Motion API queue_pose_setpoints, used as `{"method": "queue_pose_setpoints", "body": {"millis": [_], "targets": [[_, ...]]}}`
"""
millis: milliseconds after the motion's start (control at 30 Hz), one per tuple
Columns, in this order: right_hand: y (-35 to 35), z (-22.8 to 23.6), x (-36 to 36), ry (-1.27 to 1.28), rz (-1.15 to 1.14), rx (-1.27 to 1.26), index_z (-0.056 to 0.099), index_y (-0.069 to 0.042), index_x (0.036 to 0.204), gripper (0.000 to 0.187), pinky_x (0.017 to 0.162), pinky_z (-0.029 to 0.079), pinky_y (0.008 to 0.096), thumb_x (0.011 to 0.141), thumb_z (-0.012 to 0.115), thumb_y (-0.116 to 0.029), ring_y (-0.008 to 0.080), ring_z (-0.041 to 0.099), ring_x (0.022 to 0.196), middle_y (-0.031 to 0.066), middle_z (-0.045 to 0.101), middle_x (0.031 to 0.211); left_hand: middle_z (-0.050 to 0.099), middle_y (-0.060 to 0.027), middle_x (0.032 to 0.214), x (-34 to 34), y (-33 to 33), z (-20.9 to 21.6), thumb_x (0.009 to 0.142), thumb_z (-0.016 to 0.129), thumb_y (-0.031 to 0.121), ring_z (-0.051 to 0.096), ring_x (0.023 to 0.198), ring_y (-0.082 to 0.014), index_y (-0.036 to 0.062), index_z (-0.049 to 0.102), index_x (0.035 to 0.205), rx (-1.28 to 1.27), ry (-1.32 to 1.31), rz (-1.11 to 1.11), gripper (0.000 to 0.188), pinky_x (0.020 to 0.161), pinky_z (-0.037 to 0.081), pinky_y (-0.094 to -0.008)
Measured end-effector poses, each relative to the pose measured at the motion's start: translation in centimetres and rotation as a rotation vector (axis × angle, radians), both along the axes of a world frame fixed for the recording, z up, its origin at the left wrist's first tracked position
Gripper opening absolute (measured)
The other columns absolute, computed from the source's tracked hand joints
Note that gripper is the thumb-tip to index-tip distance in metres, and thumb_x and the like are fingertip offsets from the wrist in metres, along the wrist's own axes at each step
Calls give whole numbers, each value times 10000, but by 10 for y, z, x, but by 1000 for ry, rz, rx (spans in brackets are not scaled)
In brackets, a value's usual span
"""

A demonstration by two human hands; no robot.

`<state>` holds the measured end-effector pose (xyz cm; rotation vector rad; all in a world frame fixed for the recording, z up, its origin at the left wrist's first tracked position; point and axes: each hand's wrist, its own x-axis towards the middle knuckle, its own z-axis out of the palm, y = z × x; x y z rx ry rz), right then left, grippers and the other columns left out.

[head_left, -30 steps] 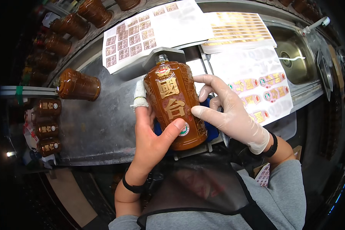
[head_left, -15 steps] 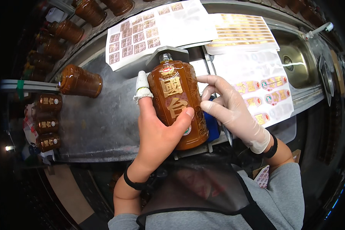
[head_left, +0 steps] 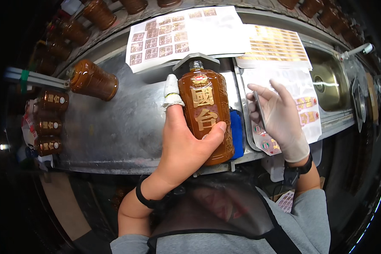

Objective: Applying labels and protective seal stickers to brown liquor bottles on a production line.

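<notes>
A brown bottle (head_left: 213, 142) with raised gold characters and a small red-and-gold emblem lies tilted back, its bare neck against a grey metal rest (head_left: 207, 59). My left hand (head_left: 184, 133) grips it from the left, thumb across its front; a white cloth cover wraps the index finger. To the bottle's right, apart from it, my right hand (head_left: 285, 122) wears a thin translucent glove and holds a thin grey metal tool (head_left: 259, 111); its exact kind is not clear. Beneath that hand lies a sheet of coloured stickers (head_left: 305, 116), partly hidden. A blue item (head_left: 237, 135) sits beside the bottle.
A white sheet of dark square stickers (head_left: 165, 38) and a gold-striped sheet (head_left: 279, 44) lie at the back. Another brown bottle (head_left: 93, 80) rests by a metal rail at left. Several labelled bottles (head_left: 51, 125) stand farther left. A sink (head_left: 332, 72) is at right.
My right hand has left the bottle's right edge and moved right over the sticker sheet, with the thin metal tool now showing in its fingers. My left hand keeps hold of the bottle.
</notes>
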<state>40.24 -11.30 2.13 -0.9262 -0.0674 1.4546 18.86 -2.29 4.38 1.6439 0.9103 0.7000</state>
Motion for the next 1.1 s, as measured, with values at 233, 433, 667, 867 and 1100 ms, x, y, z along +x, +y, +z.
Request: {"method": "queue_pose_setpoints", "body": {"millis": [233,433,667,867,1100], "targets": [[-7,40,-41,-798,23,102,530,15,1211,466,891,481,268,787,720,51,130,586,1031,75,572,1078,323,-297,1513,-29,2,-27,864,753,350,386,1391,-361,-72,242,1518,45,-252,-82,931,1140,307,-423],[18,51,-51,-1566,183,531,640,-3,1040,282,717,522,295,783,754,20,188,666,815,95,669,907,121,-348,1589,-50,16,-41,933,607,534,183,1482,-461,-25,481,1429,407,-142,-192,758,1180,199,-477],[24,55,-43,-1825,204,799,697,-59,977,343,660,497,359,657,763,44,243,639,757,59,673,921,118,-347,1586,-46,35,-33,954,518,569,212,1457,-480,104,606,1365,483,-90,-258,627,1158,166,-561],[-13,58,-48,-1646,495,906,716,-69,914,261,673,489,347,659,770,-47,223,637,763,48,680,904,139,-229,1630,-43,44,-26,941,544,543,127,1475,-498,247,722,1190,726,116,-455,426,1088,67,-715],[-16,63,-30,-1354,408,571,708,-9,905,245,654,508,327,685,815,4,239,668,734,101,684,836,187,-190,1633,-60,20,-23,954,463,608,52,1483,-510,332,718,1205,756,159,-562,451,1061,-51,-727]]}}
